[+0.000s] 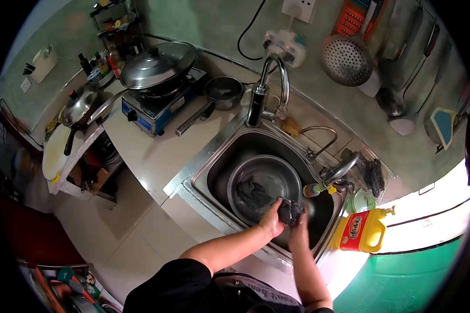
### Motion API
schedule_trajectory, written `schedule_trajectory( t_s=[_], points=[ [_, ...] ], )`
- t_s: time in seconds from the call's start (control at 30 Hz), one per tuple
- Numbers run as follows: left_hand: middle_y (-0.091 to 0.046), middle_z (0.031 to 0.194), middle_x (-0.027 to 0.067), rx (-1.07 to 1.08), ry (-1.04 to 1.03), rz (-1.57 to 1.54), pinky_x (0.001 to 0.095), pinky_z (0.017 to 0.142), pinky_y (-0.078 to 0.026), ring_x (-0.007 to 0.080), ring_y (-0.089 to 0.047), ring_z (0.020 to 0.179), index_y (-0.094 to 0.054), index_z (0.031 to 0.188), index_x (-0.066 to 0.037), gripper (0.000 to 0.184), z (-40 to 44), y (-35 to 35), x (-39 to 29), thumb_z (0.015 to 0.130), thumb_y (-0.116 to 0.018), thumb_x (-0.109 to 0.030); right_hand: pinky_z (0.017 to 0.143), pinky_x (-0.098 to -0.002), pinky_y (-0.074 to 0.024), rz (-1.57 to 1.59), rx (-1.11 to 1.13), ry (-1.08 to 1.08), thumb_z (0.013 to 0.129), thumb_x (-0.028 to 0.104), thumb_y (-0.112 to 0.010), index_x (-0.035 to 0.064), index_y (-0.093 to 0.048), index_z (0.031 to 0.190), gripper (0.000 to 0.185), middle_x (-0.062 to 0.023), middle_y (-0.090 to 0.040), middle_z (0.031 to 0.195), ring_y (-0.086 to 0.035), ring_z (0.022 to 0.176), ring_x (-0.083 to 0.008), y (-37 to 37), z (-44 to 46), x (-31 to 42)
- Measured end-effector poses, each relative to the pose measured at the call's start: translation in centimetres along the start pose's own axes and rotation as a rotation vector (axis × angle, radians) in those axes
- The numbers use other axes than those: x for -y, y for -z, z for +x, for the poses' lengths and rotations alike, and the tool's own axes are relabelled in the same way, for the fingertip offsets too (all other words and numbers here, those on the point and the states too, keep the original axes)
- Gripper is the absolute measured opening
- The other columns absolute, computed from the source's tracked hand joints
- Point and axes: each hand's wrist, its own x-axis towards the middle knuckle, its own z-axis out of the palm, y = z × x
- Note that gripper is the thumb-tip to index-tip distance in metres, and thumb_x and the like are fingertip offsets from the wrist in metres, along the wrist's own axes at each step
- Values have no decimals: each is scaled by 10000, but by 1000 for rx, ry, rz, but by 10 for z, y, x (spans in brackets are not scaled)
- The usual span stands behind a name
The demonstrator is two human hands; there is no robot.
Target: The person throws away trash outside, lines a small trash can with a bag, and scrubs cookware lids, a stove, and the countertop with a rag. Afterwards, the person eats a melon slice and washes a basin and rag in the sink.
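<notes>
A bunched dark grey cloth [289, 211] is held between my two hands, over the near right rim of a metal basin [234, 175]. My left hand [272, 220] grips it from the left, fingers closed around it. On the other side my right hand [299, 230] presses against the cloth, its fingers partly hidden and slightly blurred. More dark cloth [251, 191] lies wet in the basin. The basin stands inside a stainless steel sink [216, 156].
A tall faucet [257, 104] rises behind the sink, and a second spout [344, 169] is at its right. A yellow jug [375, 229] stands on the right edge. Left are a saucepan [224, 91] and a gas stove [146, 112] bearing a lidded wok [159, 65]. Utensils hang above.
</notes>
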Motion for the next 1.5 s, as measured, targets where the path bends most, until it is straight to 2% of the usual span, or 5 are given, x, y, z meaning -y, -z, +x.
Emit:
schedule_trajectory(
  t_s=[0.23,0.63,0.7,1.37,1.5],
  points=[
    [-519,977,60,71,-196,523,305,791,-406,174,-490,926,-486,1030,-38,357,3,9,-4,865,-420,-347,978,-309,-233,-370,280,291,836,115,-427,54,-417,1194,363,-117,-399,1227,-344,1153,-217,-58,-2,15],
    [-434,1169,53,289,-450,485,291,910,-339,177,-428,1062,-380,1188,-77,421,11,20,-47,886,-333,-368,974,-332,-251,-878,389,646,837,113,-408,2,-490,1116,311,-172,-414,1219,-363,1157,-303,-114,-12,26],
    [-478,1103,60,60,-78,292,276,870,-366,157,-459,1013,-417,1150,-87,367,-15,-14,-41,897,-292,-321,966,-325,-271,-842,280,455,829,118,-417,-8,-488,1111,316,-193,-447,1180,-379,1144,-306,-111,20,25],
    [-425,1136,75,39,-34,250,277,879,-348,164,-421,1042,-418,1132,-65,355,15,4,-40,884,-317,-299,956,-327,-273,-708,159,104,835,121,-439,29,-467,1142,322,-198,-407,1220,-342,1179,-293,-126,50,33],
    [-458,1115,75,-93,-114,170,277,866,-362,189,-438,1033,-404,1146,-54,383,31,6,-59,885,-327,-324,898,-296,-329,-780,378,421,838,151,-432,38,-524,1031,241,-180,-521,1038,-465,1032,-283,-103,38,2]
  ],
)
